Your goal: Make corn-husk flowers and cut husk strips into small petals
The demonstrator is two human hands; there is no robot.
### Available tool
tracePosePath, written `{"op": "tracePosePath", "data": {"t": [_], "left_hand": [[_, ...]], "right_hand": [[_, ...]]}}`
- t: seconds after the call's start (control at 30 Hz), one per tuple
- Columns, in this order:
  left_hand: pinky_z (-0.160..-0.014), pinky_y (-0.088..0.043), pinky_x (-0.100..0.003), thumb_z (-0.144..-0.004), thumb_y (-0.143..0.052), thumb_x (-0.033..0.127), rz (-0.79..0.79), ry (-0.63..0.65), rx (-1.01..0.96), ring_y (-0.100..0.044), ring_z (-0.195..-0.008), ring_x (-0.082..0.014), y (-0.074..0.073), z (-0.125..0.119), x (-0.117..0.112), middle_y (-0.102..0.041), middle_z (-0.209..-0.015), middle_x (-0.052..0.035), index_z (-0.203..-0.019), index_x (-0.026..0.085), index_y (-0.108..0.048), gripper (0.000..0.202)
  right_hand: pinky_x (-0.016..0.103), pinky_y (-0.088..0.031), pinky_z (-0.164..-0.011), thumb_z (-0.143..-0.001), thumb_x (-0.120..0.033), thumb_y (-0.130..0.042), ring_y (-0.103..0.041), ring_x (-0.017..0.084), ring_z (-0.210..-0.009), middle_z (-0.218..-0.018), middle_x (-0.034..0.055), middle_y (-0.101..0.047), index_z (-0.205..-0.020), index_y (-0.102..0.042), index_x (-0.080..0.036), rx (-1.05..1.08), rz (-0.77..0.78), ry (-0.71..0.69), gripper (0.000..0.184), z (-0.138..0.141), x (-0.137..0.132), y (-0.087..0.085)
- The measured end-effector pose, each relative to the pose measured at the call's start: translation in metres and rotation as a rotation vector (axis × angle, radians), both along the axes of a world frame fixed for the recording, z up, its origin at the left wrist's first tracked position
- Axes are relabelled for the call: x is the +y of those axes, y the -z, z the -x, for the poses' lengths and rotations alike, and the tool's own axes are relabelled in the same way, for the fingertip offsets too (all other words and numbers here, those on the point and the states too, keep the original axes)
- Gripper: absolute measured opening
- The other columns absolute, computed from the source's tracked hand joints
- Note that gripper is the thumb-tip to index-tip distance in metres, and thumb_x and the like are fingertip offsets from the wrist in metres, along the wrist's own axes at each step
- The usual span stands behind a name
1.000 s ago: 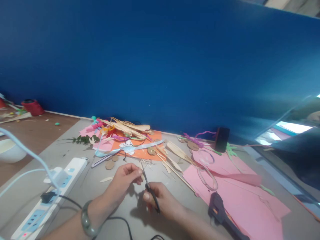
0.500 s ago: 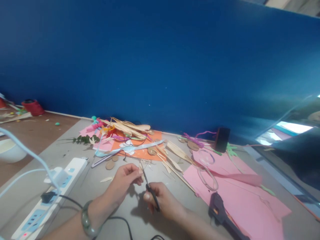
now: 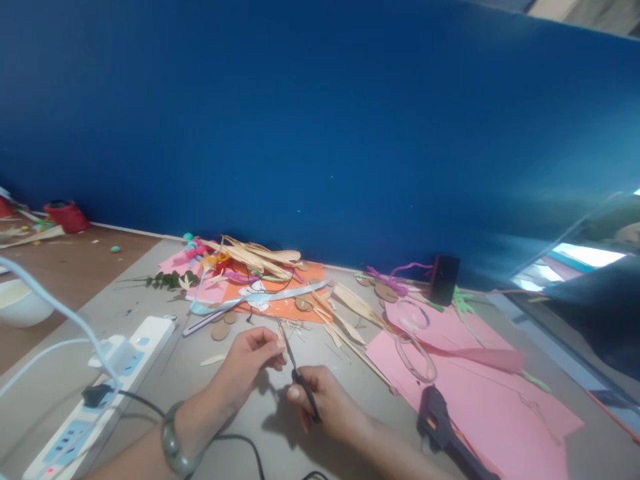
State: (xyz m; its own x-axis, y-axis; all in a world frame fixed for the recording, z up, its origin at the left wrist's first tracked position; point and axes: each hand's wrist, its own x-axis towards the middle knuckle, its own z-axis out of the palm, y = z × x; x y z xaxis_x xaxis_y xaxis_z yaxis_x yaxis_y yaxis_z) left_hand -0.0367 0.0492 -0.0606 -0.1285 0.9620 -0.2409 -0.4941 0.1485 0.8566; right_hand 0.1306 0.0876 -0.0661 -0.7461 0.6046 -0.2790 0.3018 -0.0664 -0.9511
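Between the thumb and fingers of my left hand (image 3: 255, 357) is a small pale strip (image 3: 284, 348), pinched near its edge. It looks like the dried husk lying about the table. My right hand (image 3: 327, 400) grips black-handled scissors (image 3: 304, 389) by the loops. Their blades point up and away, right beside the pale strip; whether they touch it I cannot tell. Just beyond the blades lie thin pale scraps (image 3: 295, 325) and an orange sheet (image 3: 273, 308). A pale leaf-shaped piece (image 3: 213, 360) rests left of my left hand.
A white power strip (image 3: 145, 340) with cables lies at left. Pink sheets (image 3: 480, 400) and a black glue gun (image 3: 440, 423) are at right. Dried husk strips (image 3: 255, 257) are piled near the blue wall (image 3: 320, 133). A phone (image 3: 444, 280) leans there.
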Motion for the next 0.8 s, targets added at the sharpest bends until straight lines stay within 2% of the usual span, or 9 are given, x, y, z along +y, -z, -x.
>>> {"op": "tracePosePath", "data": {"t": [0.3, 0.47, 0.8], "left_hand": [[-0.059, -0.047, -0.022, -0.071, -0.072, 0.025, -0.051, 0.027, -0.008, -0.058, -0.056, -0.0111, -0.0008, 0.0008, 0.0005, -0.066, -0.059, -0.0021, -0.066, 0.015, -0.061, 0.016], [-0.058, -0.046, -0.022, -0.071, -0.071, 0.024, -0.052, 0.029, -0.006, -0.057, -0.056, -0.0110, -0.0031, 0.0018, 0.0004, -0.065, -0.059, -0.0021, -0.065, 0.015, -0.060, 0.016], [-0.056, -0.044, -0.022, -0.070, -0.070, 0.022, -0.050, 0.045, 0.025, -0.056, -0.054, -0.0111, -0.0043, 0.0003, -0.0009, -0.064, -0.057, -0.0016, -0.065, 0.014, -0.059, 0.014]], "right_hand": [[0.020, -0.022, -0.038, -0.064, -0.074, -0.060, -0.037, 0.006, -0.035, -0.037, -0.0045, -0.045, -0.051, -0.044, -0.017, -0.003, 0.036, -0.001, 0.060, -0.0007, 0.0010, 0.0005], [0.020, -0.021, -0.038, -0.068, -0.069, -0.060, -0.036, 0.005, -0.035, -0.036, -0.0044, -0.045, -0.050, -0.043, -0.017, -0.007, 0.025, 0.000, 0.058, -0.0009, 0.0018, 0.0002], [0.019, -0.026, -0.038, -0.066, -0.064, -0.067, -0.041, 0.007, -0.037, -0.041, -0.0024, -0.050, -0.055, -0.049, -0.015, 0.030, 0.063, 0.025, 0.053, -0.0011, 0.0007, 0.0035]]}}
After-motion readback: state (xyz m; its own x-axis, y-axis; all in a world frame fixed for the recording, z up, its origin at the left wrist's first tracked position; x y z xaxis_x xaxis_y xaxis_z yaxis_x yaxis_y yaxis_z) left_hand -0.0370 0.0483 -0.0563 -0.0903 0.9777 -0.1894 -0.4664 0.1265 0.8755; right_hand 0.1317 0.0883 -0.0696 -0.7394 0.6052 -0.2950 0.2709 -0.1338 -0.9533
